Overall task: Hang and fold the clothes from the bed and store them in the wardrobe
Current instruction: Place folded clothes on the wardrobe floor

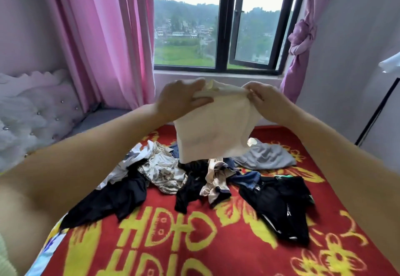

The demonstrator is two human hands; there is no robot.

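Cream cloth, a soft pale garment [214,124], is held up in the air above the bed [194,243] by both hands. Its top edge is gripped by the left hand [179,100], thumb underneath and fingers [194,84] curled over the bunched hem, and pinched by the right hand [264,100], whose fingers [252,96] are pressed together on the opposite corner. The garment is stretched between the two hands and hangs down in a loose, slightly creased panel, its lower edge ending just above the heap of clothes [194,176], apart from it.

No container is seen; the clothes are carried by the bed alone, on a red blanket [216,254] patterned with yellow lettering and flowers. In the heap, a black garment [112,200] is spread at the left, a white printed piece [162,172] lies beside it, a grey top [266,156] lies toward the far right, and black shorts [281,206] with a denim piece [249,178] are laid at the right.

Open blanket is left in front of the heap, toward the camera. The bed's far edge is met by the wall below the window [216,27]; pink curtains [104,37] hang at the left, beside a tufted headboard [32,107].
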